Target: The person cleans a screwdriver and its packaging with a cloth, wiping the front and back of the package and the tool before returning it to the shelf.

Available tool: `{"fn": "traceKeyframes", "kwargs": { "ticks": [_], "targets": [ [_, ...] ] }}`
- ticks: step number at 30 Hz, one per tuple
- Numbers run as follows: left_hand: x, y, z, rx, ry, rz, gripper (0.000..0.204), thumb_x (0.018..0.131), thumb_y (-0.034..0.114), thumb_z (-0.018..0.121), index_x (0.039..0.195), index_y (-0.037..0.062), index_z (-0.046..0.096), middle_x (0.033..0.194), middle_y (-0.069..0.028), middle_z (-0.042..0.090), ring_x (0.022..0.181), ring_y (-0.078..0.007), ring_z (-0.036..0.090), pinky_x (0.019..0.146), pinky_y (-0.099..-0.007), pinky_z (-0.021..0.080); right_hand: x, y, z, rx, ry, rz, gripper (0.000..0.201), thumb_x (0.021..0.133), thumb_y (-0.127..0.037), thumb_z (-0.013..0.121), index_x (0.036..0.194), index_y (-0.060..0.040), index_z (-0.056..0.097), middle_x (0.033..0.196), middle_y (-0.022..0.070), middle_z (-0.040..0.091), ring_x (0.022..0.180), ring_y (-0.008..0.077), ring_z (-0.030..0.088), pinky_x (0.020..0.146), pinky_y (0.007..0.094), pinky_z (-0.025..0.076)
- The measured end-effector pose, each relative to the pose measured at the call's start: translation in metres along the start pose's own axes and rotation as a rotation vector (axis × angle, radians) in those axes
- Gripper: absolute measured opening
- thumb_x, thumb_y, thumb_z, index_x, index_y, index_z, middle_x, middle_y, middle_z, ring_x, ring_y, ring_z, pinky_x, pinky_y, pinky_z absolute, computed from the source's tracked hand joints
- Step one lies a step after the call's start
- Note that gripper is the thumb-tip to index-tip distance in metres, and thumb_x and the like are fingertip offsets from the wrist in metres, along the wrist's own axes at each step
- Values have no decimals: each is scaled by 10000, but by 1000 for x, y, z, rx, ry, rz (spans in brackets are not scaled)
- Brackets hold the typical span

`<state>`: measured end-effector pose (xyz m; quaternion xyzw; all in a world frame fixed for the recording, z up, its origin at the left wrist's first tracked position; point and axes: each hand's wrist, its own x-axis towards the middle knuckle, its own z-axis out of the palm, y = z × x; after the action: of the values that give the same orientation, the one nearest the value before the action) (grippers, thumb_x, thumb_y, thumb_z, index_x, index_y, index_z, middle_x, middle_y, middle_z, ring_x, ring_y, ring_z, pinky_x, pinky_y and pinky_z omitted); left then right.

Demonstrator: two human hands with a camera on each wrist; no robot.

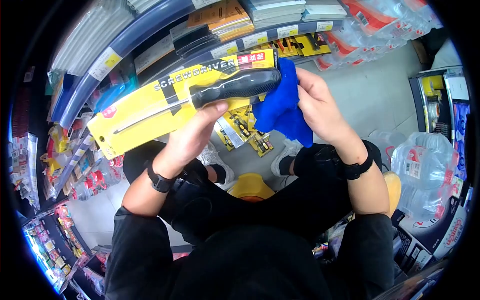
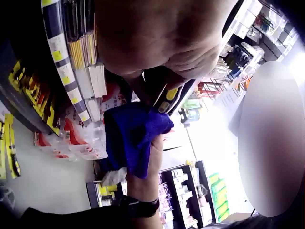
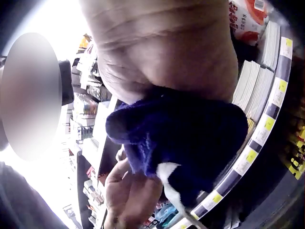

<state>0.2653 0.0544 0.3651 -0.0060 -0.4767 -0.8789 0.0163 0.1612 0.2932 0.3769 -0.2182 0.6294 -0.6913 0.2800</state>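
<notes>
In the head view my left hand (image 1: 192, 135) grips a packaged screwdriver (image 1: 235, 86) by its lower edge, thumb over the front. The tool has a black handle and a metal shaft on a yellow card (image 1: 132, 120) lettered SCREWDRIVER. My right hand (image 1: 320, 107) pinches a blue cloth (image 1: 287, 112) that wraps the handle end of the pack and hangs down. Folds of the cloth (image 2: 133, 138) show in the left wrist view, below the left palm. The right wrist view has the cloth (image 3: 190, 133) filling the space under the right palm, its fingers hidden.
Shelves with price labels (image 1: 255, 39) curve across the front, stacked with notebooks (image 1: 230, 22). More yellow-carded tools (image 1: 245, 130) lie on the floor between the shoes. A yellow stool (image 1: 250, 186) is below me. Bottled water packs (image 1: 422, 170) stand at the right.
</notes>
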Motion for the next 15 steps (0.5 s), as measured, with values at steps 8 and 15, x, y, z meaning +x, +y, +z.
{"fn": "traceKeyframes", "kwargs": {
  "ticks": [8, 15],
  "targets": [
    [-10, 13, -6, 319, 4, -186, 361, 926, 43, 728, 1279, 5, 667, 1186, -81, 717, 1084, -165, 652, 949, -317, 538, -2, -6, -20, -39, 52, -111, 384, 957, 24, 588, 1340, 56, 603, 1217, 67, 696, 1048, 118, 642, 941, 287, 527],
    [6, 3, -1, 314, -57, -156, 451, 878, 32, 685, 1320, 16, 600, 1251, -70, 659, 1177, -172, 617, 1047, -332, 489, -2, -17, -20, -536, -128, -275, 319, 897, 34, 627, 1216, 41, 642, 996, 118, 713, 905, 150, 667, 840, 299, 538]
  ]
}}
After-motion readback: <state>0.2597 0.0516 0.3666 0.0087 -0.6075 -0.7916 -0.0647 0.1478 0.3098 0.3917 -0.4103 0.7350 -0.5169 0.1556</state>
